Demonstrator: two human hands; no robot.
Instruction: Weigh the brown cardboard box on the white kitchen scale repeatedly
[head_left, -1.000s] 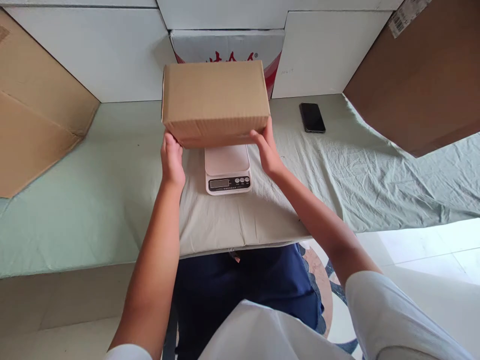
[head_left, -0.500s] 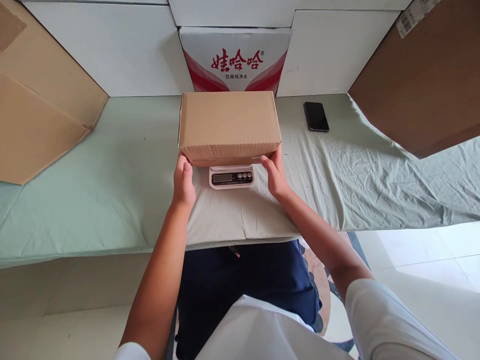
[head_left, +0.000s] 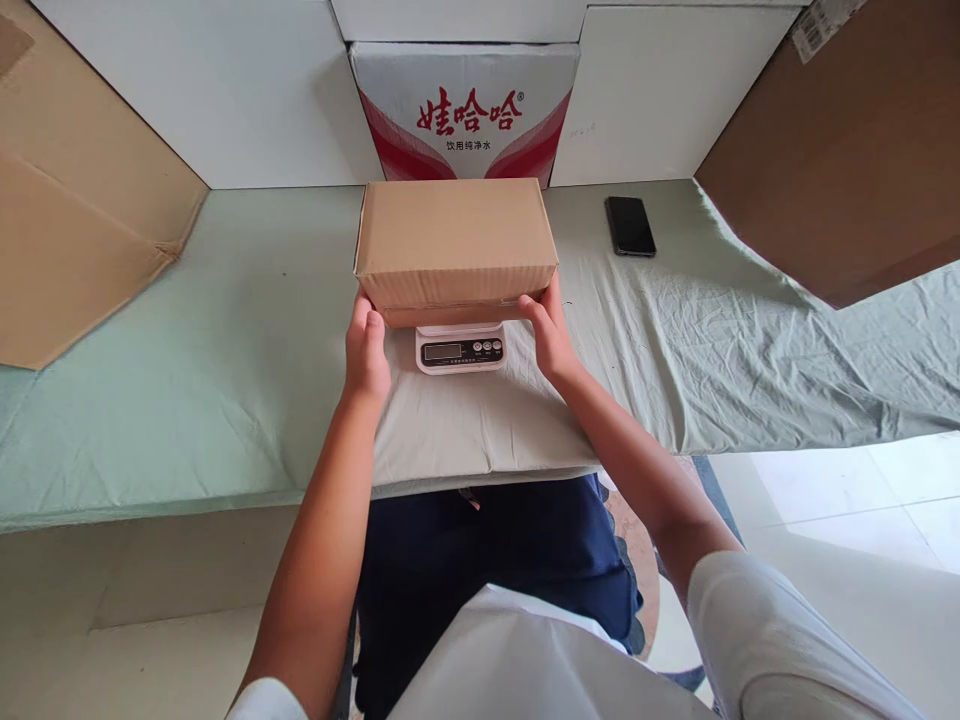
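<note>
A closed brown cardboard box (head_left: 456, 230) is held between my two hands over a small white digital scale (head_left: 461, 350). My left hand (head_left: 367, 350) grips the box's lower left front corner, thumb up. At the lower right front corner, my right hand (head_left: 551, 335) has its thumb on the front face and its fingers around the side. Only the scale's front, with its display and several buttons, shows; the box hides the rest. Whether the box's underside touches the scale, I cannot tell.
A black phone (head_left: 630, 226) lies on the pale green cloth (head_left: 262, 400) to the right. Behind stands a white and red printed carton (head_left: 465, 110). Large cardboard panels flank the table at left (head_left: 90, 200) and right (head_left: 840, 160).
The box is tilted slightly, its front edge a little higher than before, and more of the scale's front shows. Both hands keep their hold. The whole view has shifted slightly.
</note>
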